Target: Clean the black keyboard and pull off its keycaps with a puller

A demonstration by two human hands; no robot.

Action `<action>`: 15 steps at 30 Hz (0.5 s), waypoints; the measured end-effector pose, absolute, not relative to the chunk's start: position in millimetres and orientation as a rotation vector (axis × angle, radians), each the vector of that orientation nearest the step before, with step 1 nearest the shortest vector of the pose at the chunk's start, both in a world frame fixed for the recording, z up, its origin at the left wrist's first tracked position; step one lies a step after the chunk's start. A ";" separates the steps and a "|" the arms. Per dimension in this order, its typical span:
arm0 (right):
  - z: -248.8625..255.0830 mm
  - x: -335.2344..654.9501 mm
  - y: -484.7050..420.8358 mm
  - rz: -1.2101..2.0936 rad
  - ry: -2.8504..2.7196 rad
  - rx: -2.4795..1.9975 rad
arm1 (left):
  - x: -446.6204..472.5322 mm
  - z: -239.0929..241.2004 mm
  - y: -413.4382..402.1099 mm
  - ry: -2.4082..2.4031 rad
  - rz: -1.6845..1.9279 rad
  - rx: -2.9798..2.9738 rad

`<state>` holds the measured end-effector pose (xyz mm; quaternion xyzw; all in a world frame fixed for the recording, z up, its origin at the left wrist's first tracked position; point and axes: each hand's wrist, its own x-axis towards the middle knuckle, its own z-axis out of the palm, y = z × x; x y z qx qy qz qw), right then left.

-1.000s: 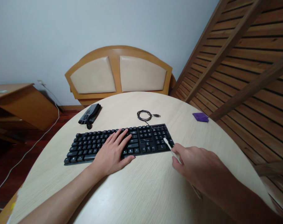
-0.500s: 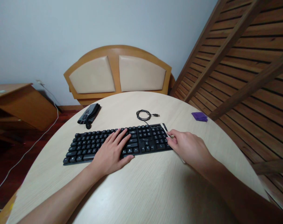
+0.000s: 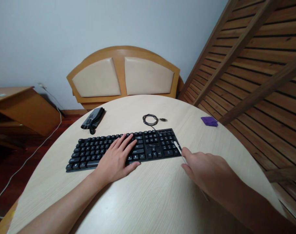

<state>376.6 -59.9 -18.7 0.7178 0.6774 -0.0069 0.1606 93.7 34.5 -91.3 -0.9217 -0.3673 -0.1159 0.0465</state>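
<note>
A black keyboard (image 3: 96,152) lies across the table in front of me. My left hand (image 3: 117,157) rests spread on it, with the fingers over the keys right of centre and the thumb along the front edge. My right hand (image 3: 201,167) pinches a thin white toothbrush (image 3: 177,146) with dark bristles. The brush head is at the right end of the keyboard, by the number keys; whether it presses on them I cannot tell. Part of the handle is hidden by the hand, and its tail shows below.
Behind the keyboard lies its coiled black cable (image 3: 150,120) with a USB plug. A dark folded pouch (image 3: 94,118) is at the back left of the round table (image 3: 148,201), a folded purple cloth (image 3: 209,121) at the right. A headboard (image 3: 123,74) stands beyond.
My right hand has drawn the toothbrush toward me along the keyboard's right end, from the top corner down to beside the lower number keys. My left hand has stayed in place.
</note>
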 end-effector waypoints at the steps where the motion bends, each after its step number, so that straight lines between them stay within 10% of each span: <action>1: -20.8 376.8 -63.2 0.020 1.978 2.028 | 93.8 -91.3 34.5 -1.122 -0.360 -2.814; 15: -32.8 389.7 -88.7 0.357 2.171 1.957 | 94.7 -91.0 34.2 -1.124 -0.363 -2.812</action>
